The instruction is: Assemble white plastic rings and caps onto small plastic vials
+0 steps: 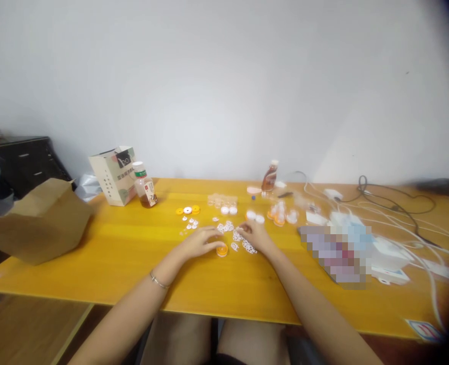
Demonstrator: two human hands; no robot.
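My left hand [201, 243] is over the middle of the table with its fingers stretched out and apart from the thumb. The thumb tip is at the top edge of a small round orange piece [222, 251] with a pale rim, apparently touching it. My right hand [255, 235] has its fingers bent together in a pinch above white openwork plastic pieces [249, 247]; what the fingertips hold, if anything, is too small to make out. More white openwork pieces [228, 226] lie between the two hands. Small white parts [190, 223] are scattered beyond my left hand.
Yellow and white discs [187, 210], a clear plastic tray [218, 201] and orange-white pieces [279, 215] lie farther back. Bottles [146, 190] [270, 177] and a paper bag [113, 177] stand near the wall. A brown bag [41, 218] is left; cables [429, 268] spread right.
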